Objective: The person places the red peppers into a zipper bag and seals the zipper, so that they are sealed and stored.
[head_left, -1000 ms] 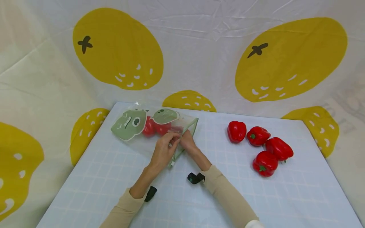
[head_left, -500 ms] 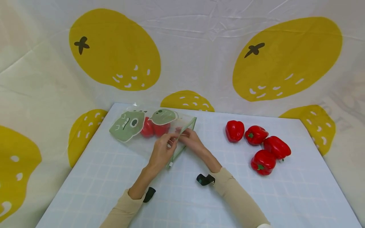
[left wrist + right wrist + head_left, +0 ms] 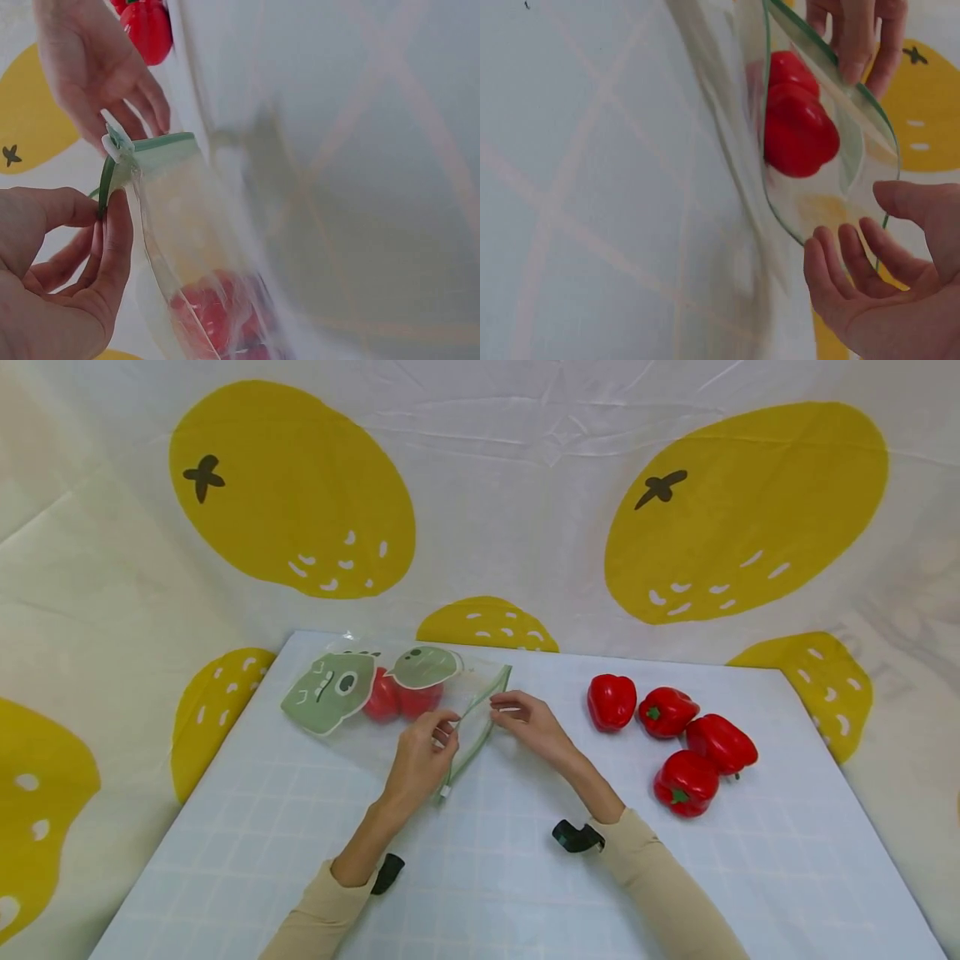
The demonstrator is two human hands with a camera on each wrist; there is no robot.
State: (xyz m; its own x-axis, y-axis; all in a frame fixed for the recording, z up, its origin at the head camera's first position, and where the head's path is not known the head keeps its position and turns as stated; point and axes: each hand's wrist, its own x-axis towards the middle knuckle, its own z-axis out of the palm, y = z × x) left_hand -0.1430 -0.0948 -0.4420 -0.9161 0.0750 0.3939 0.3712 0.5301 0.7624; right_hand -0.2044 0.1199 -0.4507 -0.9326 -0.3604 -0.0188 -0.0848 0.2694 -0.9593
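Note:
A clear zip bag (image 3: 330,693) with green dinosaur prints lies on its side at the left of the table, its green-edged mouth held apart toward the right. Two red bell peppers (image 3: 801,131) sit inside. My left hand (image 3: 418,758) pinches the upper green rim (image 3: 103,191) between thumb and fingers. Just outside the mouth, my right hand (image 3: 536,727) has loosely bent fingers with nothing in them; its fingertips are right by the bag's edge. A white zip slider (image 3: 445,791) shows at the near end of the rim.
Several loose red bell peppers (image 3: 611,702) stand grouped at the right of the table (image 3: 510,893), which has a pale blue checked cover. A white sheet with yellow fruit prints (image 3: 292,485) hangs behind. Black wrist cameras (image 3: 577,837) stick out from both sleeves.
My right hand has drawn out of the bag's mouth to the right, coming away with nothing in it. My left hand keeps its pinch on the rim; the peppers stay inside.

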